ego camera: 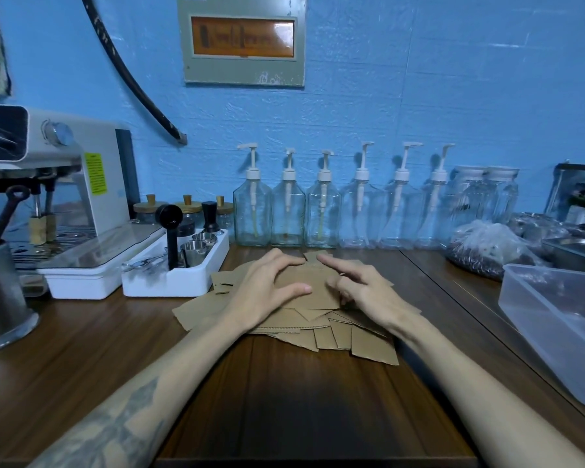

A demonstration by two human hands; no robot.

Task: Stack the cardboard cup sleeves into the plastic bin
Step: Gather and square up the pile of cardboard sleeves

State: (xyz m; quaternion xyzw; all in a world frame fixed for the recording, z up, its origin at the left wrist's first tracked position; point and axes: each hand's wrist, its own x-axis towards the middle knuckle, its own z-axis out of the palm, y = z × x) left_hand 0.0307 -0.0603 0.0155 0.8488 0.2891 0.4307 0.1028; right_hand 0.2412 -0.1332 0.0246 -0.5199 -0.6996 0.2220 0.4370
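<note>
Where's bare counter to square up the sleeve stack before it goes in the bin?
Bare wood lies near the person, between the forearms below the sleeve pile, and between pile and plastic bin to the right. Crowded: the back edge with pump bottles, and the left by the white tray.

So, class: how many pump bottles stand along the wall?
6, in a row against the blue wall: pump bottles. None seems hidden.
</note>
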